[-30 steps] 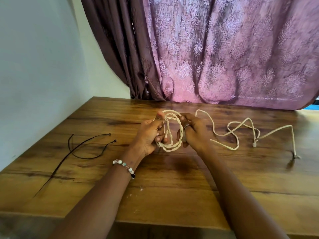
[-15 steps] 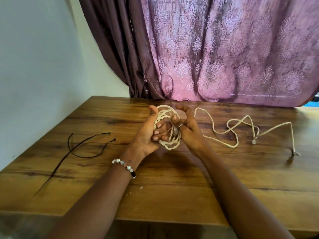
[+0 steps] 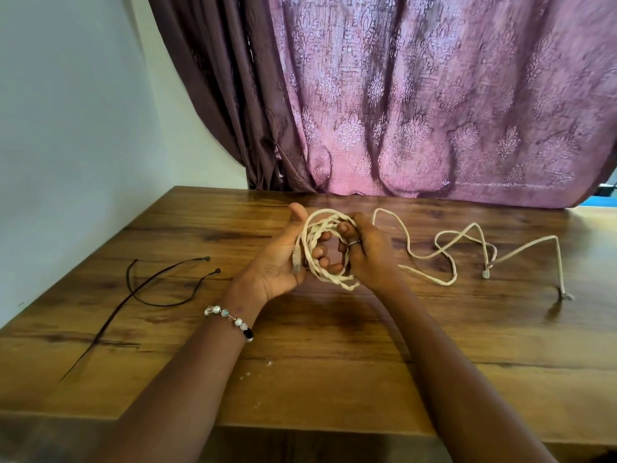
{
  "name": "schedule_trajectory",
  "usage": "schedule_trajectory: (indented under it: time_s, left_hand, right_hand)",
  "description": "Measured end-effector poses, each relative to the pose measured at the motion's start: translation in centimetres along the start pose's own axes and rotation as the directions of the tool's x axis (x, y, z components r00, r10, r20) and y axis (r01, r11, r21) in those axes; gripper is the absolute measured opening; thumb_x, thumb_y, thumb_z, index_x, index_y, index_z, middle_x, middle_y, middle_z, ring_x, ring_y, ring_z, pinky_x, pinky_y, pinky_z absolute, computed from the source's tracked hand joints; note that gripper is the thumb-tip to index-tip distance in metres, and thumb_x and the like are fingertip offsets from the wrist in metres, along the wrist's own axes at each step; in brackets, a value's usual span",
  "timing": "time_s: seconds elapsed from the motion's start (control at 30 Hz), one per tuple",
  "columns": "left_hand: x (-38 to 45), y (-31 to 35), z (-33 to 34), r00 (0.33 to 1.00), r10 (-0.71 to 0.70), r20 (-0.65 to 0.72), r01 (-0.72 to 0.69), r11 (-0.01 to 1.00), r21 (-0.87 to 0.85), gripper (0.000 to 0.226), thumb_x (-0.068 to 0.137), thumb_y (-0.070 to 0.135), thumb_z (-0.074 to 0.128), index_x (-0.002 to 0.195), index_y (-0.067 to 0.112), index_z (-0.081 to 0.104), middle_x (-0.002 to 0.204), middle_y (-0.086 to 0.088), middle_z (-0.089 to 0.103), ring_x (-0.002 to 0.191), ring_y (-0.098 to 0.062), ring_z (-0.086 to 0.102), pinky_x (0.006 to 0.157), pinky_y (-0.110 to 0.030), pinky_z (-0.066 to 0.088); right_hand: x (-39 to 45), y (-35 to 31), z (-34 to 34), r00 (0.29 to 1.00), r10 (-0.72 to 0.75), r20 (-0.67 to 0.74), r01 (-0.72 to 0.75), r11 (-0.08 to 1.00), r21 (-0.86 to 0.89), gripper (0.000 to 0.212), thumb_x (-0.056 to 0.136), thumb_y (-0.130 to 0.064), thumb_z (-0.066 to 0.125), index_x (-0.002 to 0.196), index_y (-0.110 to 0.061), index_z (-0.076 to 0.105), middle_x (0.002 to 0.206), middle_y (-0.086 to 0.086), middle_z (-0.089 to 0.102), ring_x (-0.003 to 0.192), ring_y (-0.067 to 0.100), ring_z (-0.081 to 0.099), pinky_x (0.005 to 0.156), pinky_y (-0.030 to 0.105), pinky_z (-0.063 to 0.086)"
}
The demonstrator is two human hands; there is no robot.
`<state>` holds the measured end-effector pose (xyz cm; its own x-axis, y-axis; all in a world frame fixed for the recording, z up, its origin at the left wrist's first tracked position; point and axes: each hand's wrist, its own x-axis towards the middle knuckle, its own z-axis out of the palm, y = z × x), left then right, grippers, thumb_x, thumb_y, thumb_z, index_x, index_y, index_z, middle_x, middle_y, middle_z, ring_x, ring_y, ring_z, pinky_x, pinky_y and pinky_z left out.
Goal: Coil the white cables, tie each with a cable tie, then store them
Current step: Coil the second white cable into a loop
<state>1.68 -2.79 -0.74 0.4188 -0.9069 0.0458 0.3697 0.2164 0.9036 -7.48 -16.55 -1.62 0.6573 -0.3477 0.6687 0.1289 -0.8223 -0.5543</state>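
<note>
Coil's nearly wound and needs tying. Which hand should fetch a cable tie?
Probably the left hand: the black cable ties lie on the table on its side. The right hand has its grip on the coil and can keep it.

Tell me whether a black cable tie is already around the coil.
No: both black cable ties lie on the wooden table, left of the coil held in both hands.

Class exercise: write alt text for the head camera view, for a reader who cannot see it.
Two hands, left hand and right hand, hold a coil of white cable above a wooden table. The loose cable trails right; black cable ties lie left.
</note>
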Motion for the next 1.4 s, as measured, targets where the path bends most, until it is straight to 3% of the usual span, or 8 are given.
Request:
schedule_trajectory:
  time_s: [0.13,0.3,0.6,0.73,0.8,0.93,1.1,1.4]
  left_hand:
    - [-0.2,0.0,0.6,0.997,-0.009,-0.073,0.008,1.000,-0.019,0.044,0.070,0.049,0.068,0.075,0.007,0.055,0.040,0.004,0.038,0.036,-0.008,0.038,0.051,-0.025,0.048]
    - [-0.5,0.3,0.4,1.000,-0.001,0.004,0.002,0.985,-0.171,0.061,0.037,0.055,0.088,0.060,0.014,0.050,0.036,0.007,0.037,0.027,-0.004,0.035,0.041,-0.019,0.044]
    - [-0.7,0.8,0.6,0.986,-0.094,-0.137,0.059,0.969,-0.239,0.071,0.078,0.082,0.031,0.047,0.019,0.035,0.031,0.007,0.022,0.024,-0.005,0.019,0.032,-0.013,0.025]
    - [-0.8,0.7,0.8,0.965,-0.127,-0.227,0.098,0.986,-0.134,0.068,0.084,0.075,0.031,0.046,0.020,0.032,0.032,0.006,0.020,0.024,-0.006,0.016,0.034,-0.012,0.021]
    - [-1.0,0.5,0.9,0.962,-0.124,-0.244,0.115,0.992,-0.052,0.063,0.090,0.066,0.037,0.047,0.020,0.032,0.033,0.006,0.021,0.025,-0.006,0.016,0.036,-0.014,0.018]
    - [-0.9,0.4,1.2,0.964,-0.128,-0.234,0.130,0.992,-0.005,0.061,0.094,0.051,0.045,0.043,0.019,0.032,0.031,0.006,0.024,0.025,-0.006,0.017,0.039,-0.016,0.017]
    - [-0.8,0.3,1.8,0.960,-0.005,-0.280,0.045,0.989,0.137,0.050,0.093,0.053,0.047,0.063,0.014,0.049,0.040,0.006,0.029,0.030,-0.006,0.023,0.038,-0.018,0.032]
    - [-1.0,-0.1,2.1,0.938,0.267,-0.219,-0.126,0.854,0.504,0.034,0.089,0.040,0.056,0.079,0.008,0.058,0.049,0.000,0.036,0.034,-0.007,0.037,0.038,-0.023,0.045]
  right_hand:
    - [-0.1,-0.2,0.0,0.993,-0.119,0.012,0.119,0.993,0.004,0.019,0.084,0.002,0.050,0.098,-0.005,0.062,0.075,-0.006,0.062,0.061,0.008,0.055,0.060,0.003,0.035]
    - [-0.2,-1.3,-0.5,0.997,-0.028,0.073,0.014,0.983,0.183,0.027,0.096,-0.027,0.049,0.104,-0.010,0.068,0.077,-0.019,0.063,0.069,-0.011,0.059,0.063,0.007,0.041]
    - [-0.4,-0.9,-0.3,0.990,-0.134,-0.044,0.133,0.990,-0.038,0.045,0.089,-0.035,0.060,0.049,-0.020,0.047,0.038,-0.012,0.034,0.037,0.006,0.037,0.041,0.012,0.021]
    - [-0.5,-1.4,-0.3,0.997,-0.074,0.011,0.073,0.997,0.039,0.022,0.090,-0.033,0.063,0.096,-0.013,0.071,0.067,-0.015,0.061,0.059,-0.003,0.058,0.055,0.010,0.041]
    - [-0.4,-1.6,-0.2,0.991,0.023,0.130,-0.052,0.972,0.227,0.039,0.092,-0.025,0.061,0.128,-0.012,0.056,0.099,-0.003,0.068,0.085,0.003,0.065,0.073,0.013,0.050]
    - [-0.2,-1.4,0.2,0.969,0.000,0.246,-0.083,0.942,0.324,0.031,0.096,-0.025,0.048,0.113,-0.003,0.063,0.100,0.013,0.070,0.091,0.027,0.067,0.081,0.037,0.054]
    - [-0.2,-0.7,0.8,0.994,-0.030,0.105,0.010,0.982,0.190,0.020,0.093,-0.006,0.043,0.100,-0.005,0.062,0.081,-0.004,0.065,0.071,0.000,0.061,0.065,0.014,0.046]
    - [-0.3,-1.4,0.8,0.992,0.027,0.125,-0.055,0.972,0.227,0.024,0.096,0.000,0.036,0.107,-0.001,0.057,0.069,-0.017,0.052,0.056,-0.004,0.056,0.052,0.007,0.040]
